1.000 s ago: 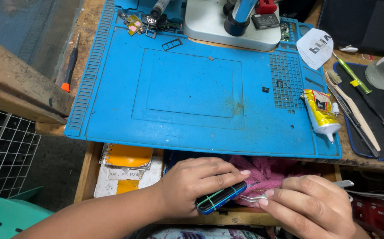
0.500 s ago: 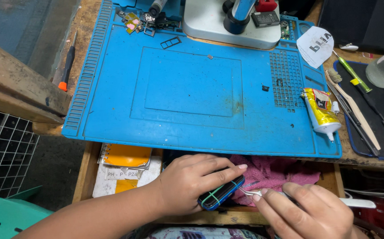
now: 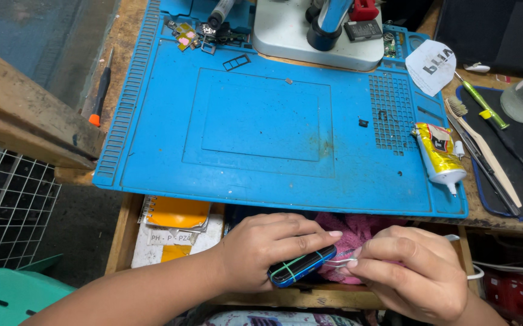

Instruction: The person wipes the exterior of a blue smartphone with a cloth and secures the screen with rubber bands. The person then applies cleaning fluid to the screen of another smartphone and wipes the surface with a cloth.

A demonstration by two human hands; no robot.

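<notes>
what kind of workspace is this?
Most likely a phone or small-electronics repair bench. A blue repair mat covers the wooden table, a microscope base stands at its far edge, and a glue tube lies beside hand tools. The left hand holds a rubber-banded phone.

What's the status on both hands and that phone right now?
Left hand grips blue phone bound with green bands. Right hand pinches thin metal tool at its end. Pink cloth underneath, over open drawer.
</notes>
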